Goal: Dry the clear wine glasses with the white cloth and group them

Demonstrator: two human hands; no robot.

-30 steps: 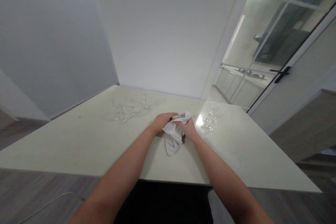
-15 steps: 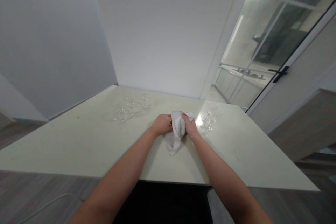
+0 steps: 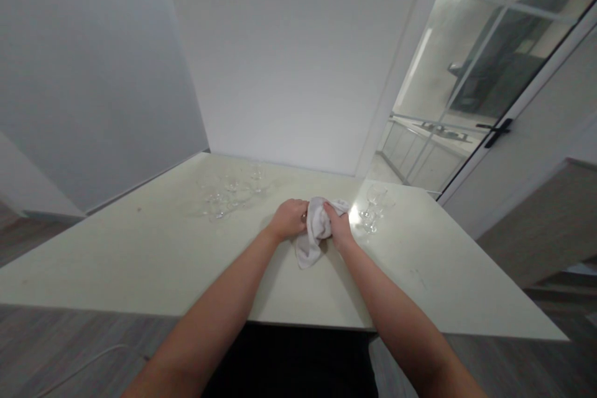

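Observation:
Both hands meet over the middle of a pale table (image 3: 140, 255). My right hand (image 3: 339, 228) is closed round a white cloth (image 3: 313, 236), whose loose end hangs down onto the tabletop. My left hand (image 3: 289, 219) is curled into a fist against the cloth's left side; what it grips is hidden by the cloth and too small to make out. Several clear stemmed glasses (image 3: 228, 196) stand to the far left of the hands. Another small group of clear glasses (image 3: 374, 205) stands just right of my right hand.
White walls close the table's far and left sides. A glass-paned door (image 3: 485, 74) with a black handle stands at the right. A wooden cabinet (image 3: 545, 224) lies beyond the table's right edge. A thin cable runs over the grey floor at the lower left.
The cloth has been bunched tighter between the two hands and its hanging end has shortened. Both hands stay in about the same spot over the table.

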